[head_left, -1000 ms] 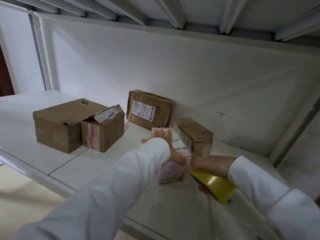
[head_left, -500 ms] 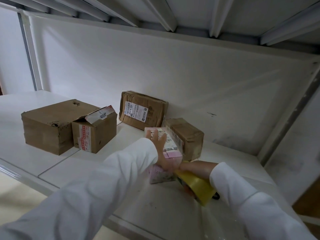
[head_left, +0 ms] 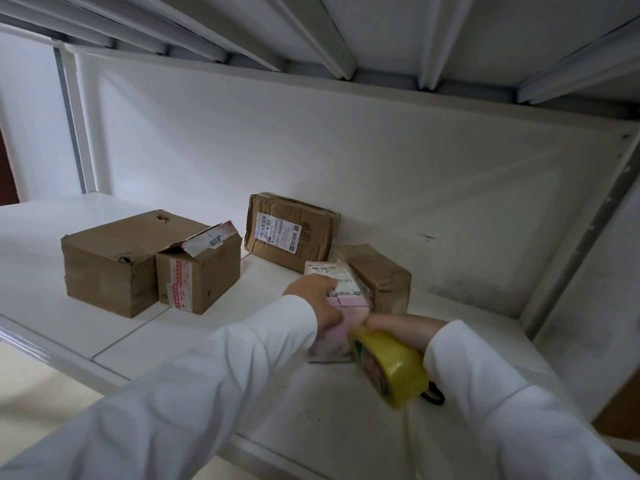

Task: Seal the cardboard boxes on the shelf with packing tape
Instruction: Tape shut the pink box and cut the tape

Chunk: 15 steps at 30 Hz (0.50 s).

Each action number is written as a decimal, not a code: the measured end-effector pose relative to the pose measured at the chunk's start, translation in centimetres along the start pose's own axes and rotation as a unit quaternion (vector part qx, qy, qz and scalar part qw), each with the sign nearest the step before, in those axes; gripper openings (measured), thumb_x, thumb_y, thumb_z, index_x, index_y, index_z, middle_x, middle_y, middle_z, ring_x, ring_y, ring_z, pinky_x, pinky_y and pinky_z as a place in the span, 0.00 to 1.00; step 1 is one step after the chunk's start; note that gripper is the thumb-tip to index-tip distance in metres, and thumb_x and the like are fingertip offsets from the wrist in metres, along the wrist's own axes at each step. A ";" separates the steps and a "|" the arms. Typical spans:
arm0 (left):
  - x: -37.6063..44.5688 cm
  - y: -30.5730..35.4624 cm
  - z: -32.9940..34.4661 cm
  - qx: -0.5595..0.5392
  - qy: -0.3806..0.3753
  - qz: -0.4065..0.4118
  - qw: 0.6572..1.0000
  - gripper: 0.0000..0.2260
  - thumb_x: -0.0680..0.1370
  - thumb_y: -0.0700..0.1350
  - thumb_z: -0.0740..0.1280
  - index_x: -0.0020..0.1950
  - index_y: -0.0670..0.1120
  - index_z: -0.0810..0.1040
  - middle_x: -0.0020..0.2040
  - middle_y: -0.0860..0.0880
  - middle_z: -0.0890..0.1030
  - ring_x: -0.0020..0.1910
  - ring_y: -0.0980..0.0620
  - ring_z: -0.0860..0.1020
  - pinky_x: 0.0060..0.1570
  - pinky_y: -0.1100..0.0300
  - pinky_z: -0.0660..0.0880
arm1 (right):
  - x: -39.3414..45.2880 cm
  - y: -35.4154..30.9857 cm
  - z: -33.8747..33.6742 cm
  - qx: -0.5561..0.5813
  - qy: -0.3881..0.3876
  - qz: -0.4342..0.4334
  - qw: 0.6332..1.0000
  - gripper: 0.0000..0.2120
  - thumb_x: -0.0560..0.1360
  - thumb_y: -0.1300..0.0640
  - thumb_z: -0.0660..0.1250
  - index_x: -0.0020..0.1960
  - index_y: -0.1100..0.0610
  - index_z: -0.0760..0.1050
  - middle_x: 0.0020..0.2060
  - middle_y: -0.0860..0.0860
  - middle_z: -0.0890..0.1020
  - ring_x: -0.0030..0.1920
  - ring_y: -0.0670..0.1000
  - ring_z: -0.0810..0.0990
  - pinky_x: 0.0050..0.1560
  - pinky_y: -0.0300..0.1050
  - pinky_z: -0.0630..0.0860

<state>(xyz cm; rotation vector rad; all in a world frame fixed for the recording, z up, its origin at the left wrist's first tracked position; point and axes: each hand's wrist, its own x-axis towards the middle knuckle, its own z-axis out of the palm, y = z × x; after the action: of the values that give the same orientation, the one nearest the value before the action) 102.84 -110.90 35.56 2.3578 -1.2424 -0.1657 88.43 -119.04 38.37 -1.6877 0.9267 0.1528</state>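
A small pink box point(head_left: 330, 342) with a white label on top stands on the white shelf point(head_left: 131, 336). My left hand point(head_left: 317, 299) lies over its top and near side, thumb on the side. My right hand point(head_left: 398, 329) grips a yellow roll of packing tape point(head_left: 393, 367) right beside the pink box, fingers through the roll's core. Behind the pink box sits a small brown box point(head_left: 379, 275). A labelled brown box point(head_left: 291, 230) leans on the back wall. At the left stand a large brown box point(head_left: 110, 261) and a smaller one point(head_left: 202, 268) with a raised flap.
The white back wall point(head_left: 346, 174) closes the shelf behind the boxes, and a slanted metal post point(head_left: 585, 237) stands at the right. The upper shelf's ribs point(head_left: 339, 39) hang low overhead. A small black object point(head_left: 434, 394) lies by the tape roll.
My left hand has shifted on the pink box's top, its fingers now lying lower over the label. The tape roll stays close against the box's right side.
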 end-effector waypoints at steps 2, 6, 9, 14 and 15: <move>0.4 0.3 -0.9 -0.030 0.022 -0.012 0.999 0.18 0.73 0.49 0.69 0.62 0.46 0.78 0.60 0.48 0.78 0.60 0.47 0.75 0.54 0.61 0.71 | 0.3 -1.0 -0.6 -0.003 0.005 -0.054 0.999 0.11 0.76 0.54 0.64 0.43 0.61 0.78 0.28 0.55 0.82 0.30 0.53 0.80 0.38 0.43 0.77; 1.7 0.1 -3.0 -0.156 0.055 -0.053 0.985 0.06 0.72 0.44 0.72 0.47 0.45 0.84 0.48 0.47 0.84 0.48 0.49 0.81 0.51 0.58 0.77 | 0.1 -2.7 -1.0 0.033 -0.029 -0.168 0.985 0.07 0.77 0.61 0.62 0.49 0.64 0.76 0.35 0.58 0.84 0.31 0.52 0.82 0.35 0.43 0.79; 2.2 -0.7 -3.6 -0.213 0.065 -0.073 0.972 0.03 0.71 0.43 0.73 0.42 0.45 0.83 0.45 0.46 0.84 0.40 0.51 0.79 0.47 0.59 0.78 | 0.4 -2.7 -0.2 0.057 -0.023 -0.201 0.978 0.05 0.77 0.64 0.62 0.49 0.63 0.76 0.34 0.57 0.84 0.31 0.52 0.82 0.33 0.41 0.79; 2.0 -1.2 -2.5 -0.159 0.103 -0.080 0.979 0.03 0.71 0.44 0.73 0.40 0.45 0.83 0.42 0.48 0.84 0.42 0.51 0.80 0.49 0.59 0.78 | 2.2 -1.5 1.3 0.010 0.023 -0.191 0.981 0.03 0.75 0.61 0.65 0.46 0.58 0.77 0.33 0.55 0.83 0.31 0.51 0.81 0.42 0.46 0.80; 1.8 -1.2 -2.2 -0.137 0.107 -0.080 0.982 0.02 0.71 0.44 0.73 0.39 0.46 0.83 0.43 0.48 0.84 0.45 0.50 0.81 0.50 0.59 0.78 | 2.6 -1.1 1.6 0.011 0.019 -0.175 0.984 0.02 0.75 0.61 0.65 0.46 0.58 0.76 0.31 0.54 0.83 0.30 0.50 0.81 0.40 0.44 0.79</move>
<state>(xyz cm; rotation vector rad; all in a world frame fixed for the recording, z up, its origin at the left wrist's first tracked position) 105.55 -111.01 37.16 2.1691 -0.8697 -0.1219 91.45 -118.87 37.29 -1.8093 0.6426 -0.1260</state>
